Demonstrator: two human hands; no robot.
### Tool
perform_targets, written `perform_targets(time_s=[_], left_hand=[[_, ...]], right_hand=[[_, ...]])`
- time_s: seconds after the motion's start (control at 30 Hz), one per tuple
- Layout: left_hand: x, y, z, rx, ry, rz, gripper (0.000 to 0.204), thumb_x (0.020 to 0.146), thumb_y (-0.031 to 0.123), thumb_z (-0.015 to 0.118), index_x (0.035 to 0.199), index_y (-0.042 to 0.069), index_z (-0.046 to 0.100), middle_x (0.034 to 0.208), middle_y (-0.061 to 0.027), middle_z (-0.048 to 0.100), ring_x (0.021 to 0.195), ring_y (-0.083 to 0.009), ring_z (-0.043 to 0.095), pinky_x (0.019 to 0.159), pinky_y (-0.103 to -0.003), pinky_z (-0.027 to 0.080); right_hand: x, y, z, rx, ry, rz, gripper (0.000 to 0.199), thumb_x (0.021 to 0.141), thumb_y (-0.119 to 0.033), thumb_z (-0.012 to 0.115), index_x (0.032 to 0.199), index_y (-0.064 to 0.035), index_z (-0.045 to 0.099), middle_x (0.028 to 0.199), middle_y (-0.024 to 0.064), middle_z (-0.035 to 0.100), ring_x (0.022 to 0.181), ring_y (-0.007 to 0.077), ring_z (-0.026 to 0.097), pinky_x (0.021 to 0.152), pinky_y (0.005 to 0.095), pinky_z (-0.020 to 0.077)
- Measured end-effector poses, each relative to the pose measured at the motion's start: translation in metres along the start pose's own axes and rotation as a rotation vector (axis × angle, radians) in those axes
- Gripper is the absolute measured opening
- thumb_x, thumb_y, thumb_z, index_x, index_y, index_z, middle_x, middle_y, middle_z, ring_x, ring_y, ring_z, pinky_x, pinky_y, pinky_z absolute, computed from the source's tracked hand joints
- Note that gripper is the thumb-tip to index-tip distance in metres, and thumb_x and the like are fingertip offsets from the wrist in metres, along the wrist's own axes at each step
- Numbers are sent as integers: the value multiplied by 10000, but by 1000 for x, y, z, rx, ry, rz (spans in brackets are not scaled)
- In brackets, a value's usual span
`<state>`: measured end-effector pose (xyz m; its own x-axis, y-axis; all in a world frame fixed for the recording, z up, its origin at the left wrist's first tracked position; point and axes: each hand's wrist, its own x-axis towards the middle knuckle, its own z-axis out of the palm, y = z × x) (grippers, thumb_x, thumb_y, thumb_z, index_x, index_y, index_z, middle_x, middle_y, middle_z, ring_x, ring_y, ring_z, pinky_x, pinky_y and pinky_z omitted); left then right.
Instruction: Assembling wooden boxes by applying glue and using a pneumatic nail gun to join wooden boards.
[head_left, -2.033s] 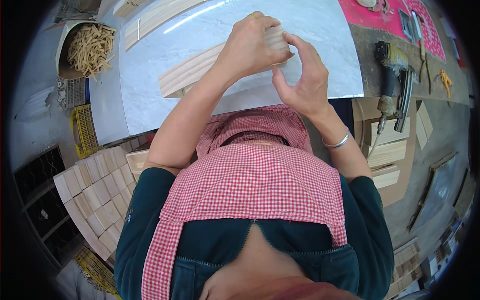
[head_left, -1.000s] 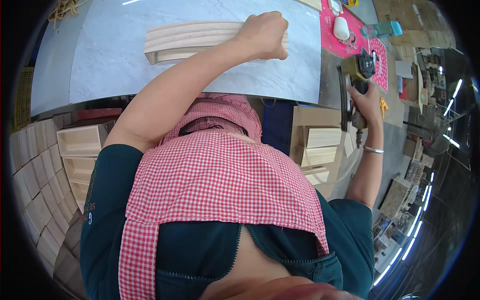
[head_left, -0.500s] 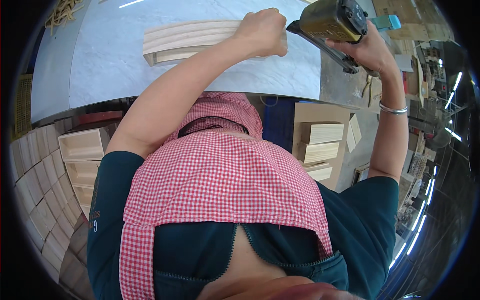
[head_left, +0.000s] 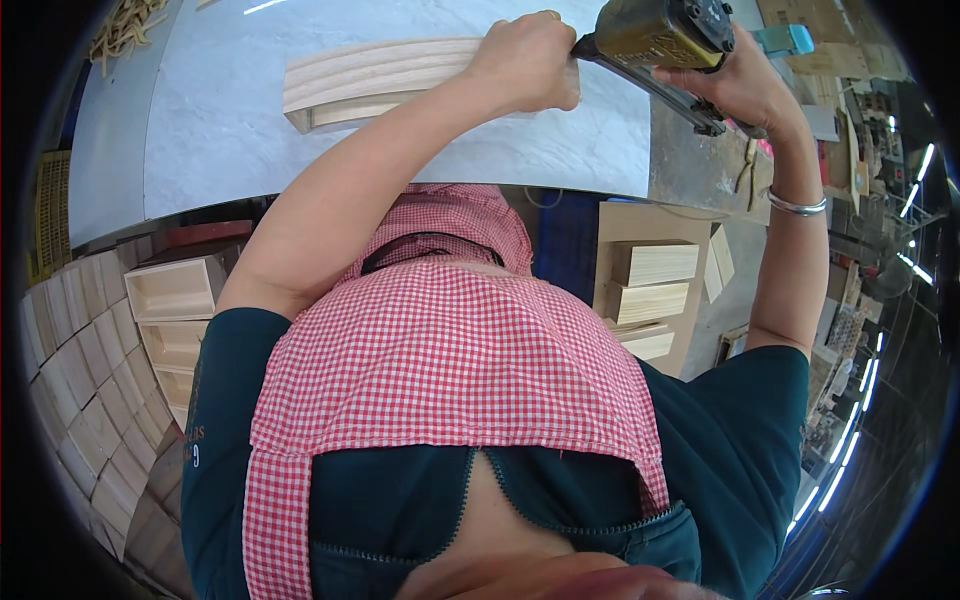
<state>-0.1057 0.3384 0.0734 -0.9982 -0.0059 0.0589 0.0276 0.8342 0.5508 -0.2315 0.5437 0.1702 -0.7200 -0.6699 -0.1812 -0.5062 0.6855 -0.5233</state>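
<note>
On the pale marbled tabletop lies a light wooden box frame (head_left: 375, 80), its long side toward the far edge. My left hand (head_left: 530, 62) is closed round its right end, the fingers wrapped over the wood and partly hidden. My right hand (head_left: 740, 85) grips the handle of a nail gun (head_left: 665, 40) with a dark and brass-coloured body. The gun's nose points left and meets the right end of the frame, right beside my left hand. A light-blue hose fitting (head_left: 785, 41) shows at the back of the gun.
Rubber bands (head_left: 125, 30) lie in a heap at the far left of the table (head_left: 220, 150). Stacked wooden boxes (head_left: 175, 295) stand below on the left, near a wall of wood blocks (head_left: 85, 400). More wooden pieces (head_left: 655, 265) rest on a board to the right. Pliers (head_left: 747, 170) lie right of the tabletop.
The nail gun has shifted slightly, bringing its nose from just off the frame's right end to against it. My left hand keeps its hold on the frame.
</note>
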Motion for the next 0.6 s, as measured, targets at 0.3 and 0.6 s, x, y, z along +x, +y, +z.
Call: perform_targets(time_s=[0.3, 0.6], left_hand=[[10, -16, 9, -43, -48, 116, 444, 685, 242, 820, 977, -40, 641, 1015, -222, 629, 864, -421, 627, 778, -456, 532], [12, -25, 11, -98, -38, 208, 415, 639, 249, 847, 883, -11, 635, 955, -207, 618, 844, -423, 629, 773, -477, 529]], right_hand=[[-19, -27, -6, -92, -24, -44, 495, 756, -189, 868, 1159, -16, 639, 1035, 115, 713, 858, 231, 660, 772, 334, 544], [-46, -37, -5, -80, -140, -117, 526, 781, -184, 876, 1217, -31, 625, 1087, 132, 725, 918, 259, 702, 785, 343, 569]])
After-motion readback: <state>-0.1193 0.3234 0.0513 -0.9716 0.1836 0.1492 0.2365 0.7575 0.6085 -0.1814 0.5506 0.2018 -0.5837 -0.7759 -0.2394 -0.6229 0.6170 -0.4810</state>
